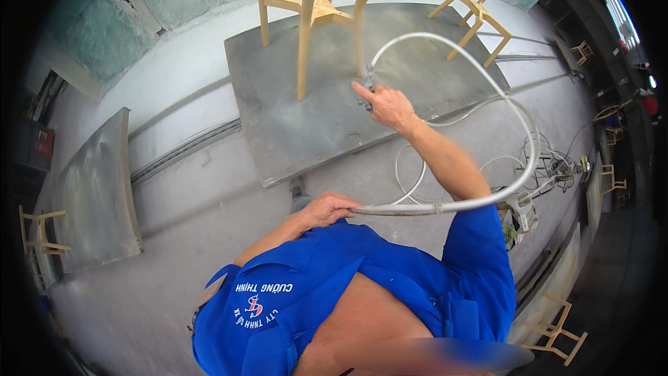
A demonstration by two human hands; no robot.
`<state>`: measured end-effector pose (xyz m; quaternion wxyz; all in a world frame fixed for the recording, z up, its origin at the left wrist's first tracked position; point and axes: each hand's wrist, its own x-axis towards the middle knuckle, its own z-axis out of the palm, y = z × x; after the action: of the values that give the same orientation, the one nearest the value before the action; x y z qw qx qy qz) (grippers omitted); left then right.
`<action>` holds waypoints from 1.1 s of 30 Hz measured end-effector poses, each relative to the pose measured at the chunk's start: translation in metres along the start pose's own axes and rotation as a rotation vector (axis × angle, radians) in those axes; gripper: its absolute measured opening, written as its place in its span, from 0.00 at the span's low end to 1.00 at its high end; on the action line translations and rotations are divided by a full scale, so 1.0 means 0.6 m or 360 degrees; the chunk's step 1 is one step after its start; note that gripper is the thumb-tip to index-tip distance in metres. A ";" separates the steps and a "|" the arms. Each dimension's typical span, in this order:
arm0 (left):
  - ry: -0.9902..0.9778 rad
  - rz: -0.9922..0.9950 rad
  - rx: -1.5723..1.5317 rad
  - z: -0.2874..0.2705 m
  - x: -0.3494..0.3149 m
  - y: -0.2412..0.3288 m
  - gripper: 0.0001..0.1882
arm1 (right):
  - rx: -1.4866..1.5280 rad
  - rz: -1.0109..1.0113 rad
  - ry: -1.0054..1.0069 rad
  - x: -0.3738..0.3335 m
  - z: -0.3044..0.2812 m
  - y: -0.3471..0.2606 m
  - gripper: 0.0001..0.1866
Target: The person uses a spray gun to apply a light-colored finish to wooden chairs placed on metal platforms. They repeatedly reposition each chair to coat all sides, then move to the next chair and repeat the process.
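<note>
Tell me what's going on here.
A person in a blue shirt grips what looks like a spray gun in the right hand, close to a leg of a pale wooden chair frame. The left hand holds the pale hose that loops round to the gun. The frame stands on a grey board; another chair frame stands beyond, to the right.

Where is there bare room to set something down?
On the large board, the front-left part beside the near chair leg looks bare; so does floor between it and the left board. Crowded: right, with looping hose, tangled lines and the far chair.
</note>
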<state>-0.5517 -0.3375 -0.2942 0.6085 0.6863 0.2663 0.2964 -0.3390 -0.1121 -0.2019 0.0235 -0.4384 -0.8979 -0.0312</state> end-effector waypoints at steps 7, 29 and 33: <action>-0.0194 -0.0292 0.0433 -0.068 0.011 -0.100 0.17 | 0.0238 0.0106 -0.0426 0.001 0.138 0.014 0.42; 0.0666 -0.1162 0.2588 -1.157 0.544 -0.170 0.20 | 0.1002 0.1160 -0.0629 -0.072 -0.054 -0.059 0.36; 0.0414 -0.1181 0.2748 -1.177 0.534 -0.180 0.17 | 0.1212 0.1170 -0.0564 -0.053 -0.041 -0.065 0.35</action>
<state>-0.8497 0.3866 -0.3158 -0.0885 0.7322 0.6604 -0.1411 -0.3496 -0.1631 -0.1808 0.0382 -0.6817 -0.6240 0.3800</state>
